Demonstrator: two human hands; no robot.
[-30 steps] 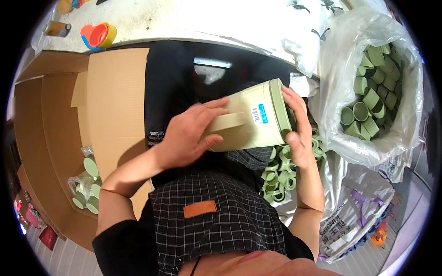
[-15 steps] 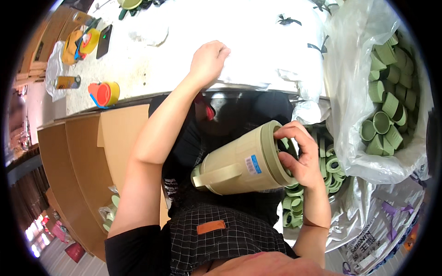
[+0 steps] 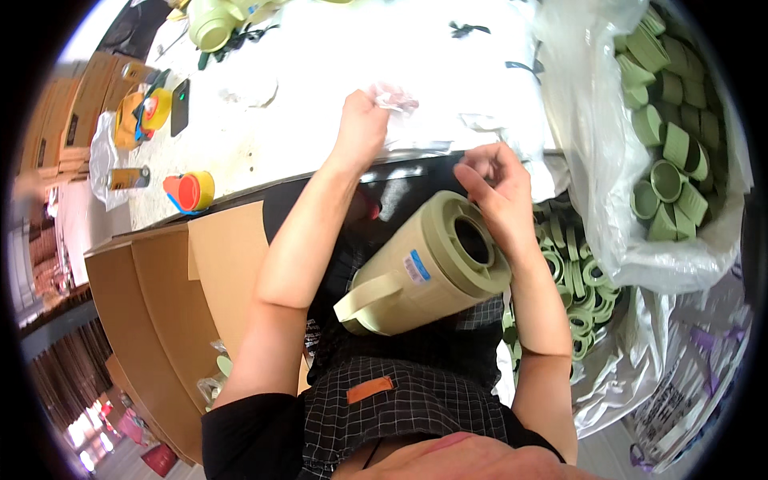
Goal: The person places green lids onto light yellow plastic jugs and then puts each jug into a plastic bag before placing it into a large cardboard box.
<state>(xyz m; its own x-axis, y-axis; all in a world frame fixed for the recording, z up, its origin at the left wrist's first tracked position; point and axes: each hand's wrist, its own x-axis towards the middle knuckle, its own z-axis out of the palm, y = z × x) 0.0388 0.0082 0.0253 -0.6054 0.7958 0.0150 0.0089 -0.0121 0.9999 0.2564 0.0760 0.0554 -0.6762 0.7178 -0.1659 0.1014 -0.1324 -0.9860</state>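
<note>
A pale green insulated jug (image 3: pixel 416 276) with a side handle and a blue-and-white sticker lies tilted across my lap, its round open top facing up and right. My left hand (image 3: pixel 364 128) is closed over the near side of the white-covered table, with a crumpled thin whitish piece (image 3: pixel 394 98) sticking out of its fingers; whether cloth or film, I cannot tell. Just above the jug's mouth, apart from it, my right hand (image 3: pixel 500 180) has loosely bent fingers with nothing visible in them. My right forearm passes beside the jug's rim.
A clear plastic bag (image 3: pixel 592 160) of green cup-like parts stands at the right, with green rings and handles (image 3: pixel 580 280) below it. An open cardboard box (image 3: pixel 160 296) is at the left. Tape rolls (image 3: pixel 194 192), a can (image 3: pixel 128 178) and a phone (image 3: pixel 181 108) lie on the table (image 3: pixel 224 152).
My right hand has come out of the jug's mouth and moved up toward the table. The jug's top has turned more upward. The whitish piece now shows in my left hand.
</note>
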